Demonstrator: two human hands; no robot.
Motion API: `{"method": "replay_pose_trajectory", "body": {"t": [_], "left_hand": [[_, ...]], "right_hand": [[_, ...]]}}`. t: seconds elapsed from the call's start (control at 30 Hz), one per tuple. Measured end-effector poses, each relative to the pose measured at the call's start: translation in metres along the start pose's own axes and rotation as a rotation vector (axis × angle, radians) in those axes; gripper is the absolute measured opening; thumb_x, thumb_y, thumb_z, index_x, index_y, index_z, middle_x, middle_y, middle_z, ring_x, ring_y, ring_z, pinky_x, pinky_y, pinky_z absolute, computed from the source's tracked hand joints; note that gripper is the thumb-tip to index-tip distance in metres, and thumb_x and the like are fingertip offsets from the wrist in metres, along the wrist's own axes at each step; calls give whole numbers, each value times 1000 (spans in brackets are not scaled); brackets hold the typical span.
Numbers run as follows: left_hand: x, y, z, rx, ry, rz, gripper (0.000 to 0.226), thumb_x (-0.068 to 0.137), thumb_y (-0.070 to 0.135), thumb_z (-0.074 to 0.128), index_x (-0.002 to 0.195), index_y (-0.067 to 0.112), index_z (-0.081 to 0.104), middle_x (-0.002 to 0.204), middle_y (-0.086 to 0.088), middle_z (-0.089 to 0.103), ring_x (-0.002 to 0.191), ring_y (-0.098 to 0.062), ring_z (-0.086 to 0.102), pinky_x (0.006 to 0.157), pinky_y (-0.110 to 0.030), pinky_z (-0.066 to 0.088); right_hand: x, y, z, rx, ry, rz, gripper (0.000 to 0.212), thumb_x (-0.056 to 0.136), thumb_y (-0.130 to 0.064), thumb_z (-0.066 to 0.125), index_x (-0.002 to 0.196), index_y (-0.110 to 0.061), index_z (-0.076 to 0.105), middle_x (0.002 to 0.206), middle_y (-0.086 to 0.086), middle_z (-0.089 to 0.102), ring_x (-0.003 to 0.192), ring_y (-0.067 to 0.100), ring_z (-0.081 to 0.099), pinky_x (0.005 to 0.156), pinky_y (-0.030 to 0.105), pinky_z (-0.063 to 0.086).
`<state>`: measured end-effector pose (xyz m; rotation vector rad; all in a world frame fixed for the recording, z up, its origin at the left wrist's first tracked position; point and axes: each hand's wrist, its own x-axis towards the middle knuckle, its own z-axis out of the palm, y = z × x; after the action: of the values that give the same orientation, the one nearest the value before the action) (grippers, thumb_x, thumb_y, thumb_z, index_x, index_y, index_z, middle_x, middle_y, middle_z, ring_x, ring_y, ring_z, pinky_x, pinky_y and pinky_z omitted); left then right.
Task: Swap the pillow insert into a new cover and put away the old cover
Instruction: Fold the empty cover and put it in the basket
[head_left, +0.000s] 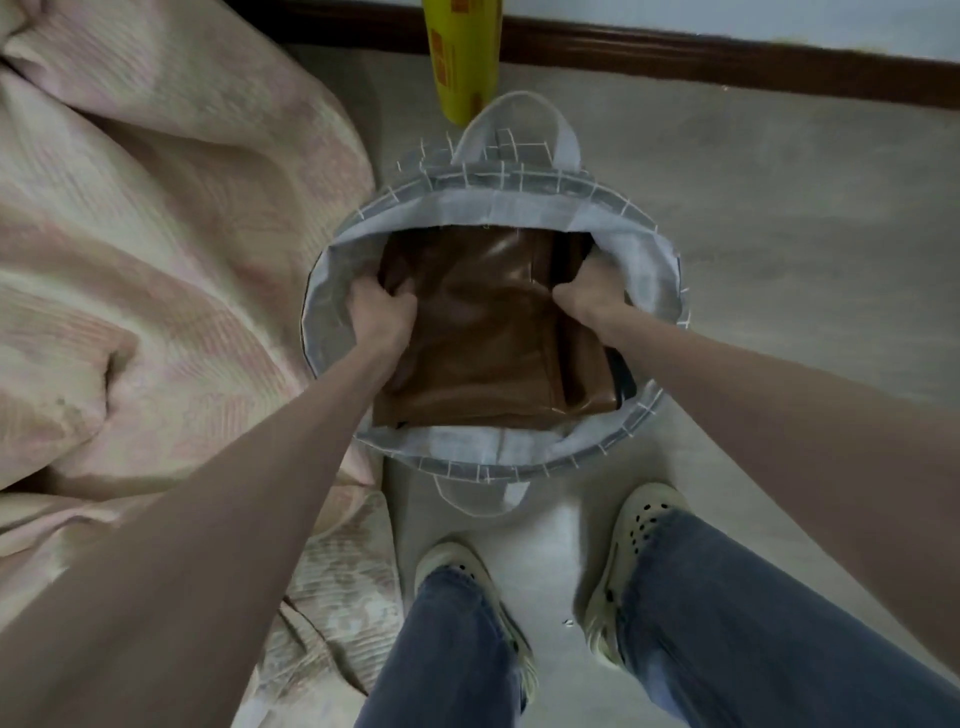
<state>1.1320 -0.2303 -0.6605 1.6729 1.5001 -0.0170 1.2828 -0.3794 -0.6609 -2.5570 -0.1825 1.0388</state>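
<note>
A folded brown leather-like cover (483, 332) lies inside a round grey fabric basket (524, 208) on the floor in front of me. My left hand (379, 312) grips the cover's left edge with curled fingers. My right hand (587, 296) holds its upper right side, fingers curled down between the cover and the basket's wall. Both forearms reach down into the basket. No pillow insert or other cover is in view.
A pale pink and cream quilt (156, 260) hangs over the bed at the left, touching the basket. A yellow roll (462, 57) stands behind the basket near the dark baseboard (727, 57). My feet in light clogs (639, 530) stand just before the basket. Bare floor lies at the right.
</note>
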Motion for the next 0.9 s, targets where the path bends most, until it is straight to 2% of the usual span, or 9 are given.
{"method": "replay_pose_trajectory", "body": {"t": [0.13, 0.27, 0.4, 0.5, 0.57, 0.63, 0.73, 0.8, 0.9], "left_hand": [[-12, 12, -5, 40, -96, -130, 41, 87, 9, 55, 127, 2, 52, 119, -18, 60, 112, -35, 57, 92, -35, 48], [-45, 20, -47, -41, -191, -60, 45, 84, 11, 57, 129, 13, 56, 112, -1, 63, 99, -17, 58, 84, -28, 48], [-81, 4, -87, 13, 49, 112, 20, 80, 14, 58, 99, 19, 57, 86, 10, 60, 82, -17, 59, 64, -22, 41], [-89, -23, -101, 42, 128, 52, 39, 77, 13, 62, 111, 18, 44, 107, 0, 53, 91, -24, 56, 69, -36, 48], [-81, -44, -99, 95, 57, -64, 62, 79, 15, 64, 134, 16, 35, 132, -8, 43, 108, -29, 53, 80, -41, 47], [-67, -64, -90, 117, -55, -147, 72, 82, 16, 62, 145, 15, 27, 140, -11, 42, 115, -31, 51, 83, -38, 44], [-55, -86, -68, 246, -214, -96, 51, 89, 18, 54, 135, 8, 33, 112, -12, 56, 84, -26, 53, 69, -36, 42], [-57, -93, -56, 291, -176, -33, 38, 93, 17, 47, 127, 5, 33, 92, -8, 56, 67, -21, 50, 59, -33, 38], [-69, -83, -58, 284, -118, 19, 25, 96, 17, 37, 120, 10, 33, 77, -9, 56, 61, -27, 55, 49, -33, 37]], "right_hand": [[-24, 6, -3, -32, -15, -112, 38, 82, -15, 62, 114, 2, 53, 103, 18, 61, 99, 33, 60, 79, 35, 50], [-70, 24, -44, -92, 0, -274, 33, 81, -4, 54, 113, -4, 64, 98, 16, 70, 91, 29, 63, 76, 25, 45], [-97, 60, -96, -19, 205, -212, 23, 79, 0, 53, 92, -7, 70, 87, 12, 71, 74, 23, 61, 69, 24, 42], [-97, 89, -111, 3, 217, -68, 19, 82, -9, 57, 101, -6, 59, 93, 12, 65, 80, 24, 57, 70, 28, 39], [-89, 102, -107, -6, 80, 23, 41, 85, -27, 62, 119, -8, 50, 105, 10, 62, 89, 26, 58, 76, 35, 46], [-78, 110, -91, -2, -71, 42, 58, 86, -41, 62, 131, -12, 40, 98, 3, 60, 87, 26, 61, 79, 42, 52], [-59, 120, -59, -109, -184, -69, 42, 92, -37, 54, 123, -13, 43, 90, 5, 64, 70, 16, 57, 59, 31, 45], [-51, 122, -45, -148, -170, -111, 30, 95, -30, 49, 114, -7, 47, 96, 13, 64, 67, 18, 56, 53, 28, 39], [-54, 111, -55, -121, -85, -78, 18, 94, -18, 46, 104, -3, 48, 93, 19, 60, 65, 25, 53, 53, 31, 40]]}}
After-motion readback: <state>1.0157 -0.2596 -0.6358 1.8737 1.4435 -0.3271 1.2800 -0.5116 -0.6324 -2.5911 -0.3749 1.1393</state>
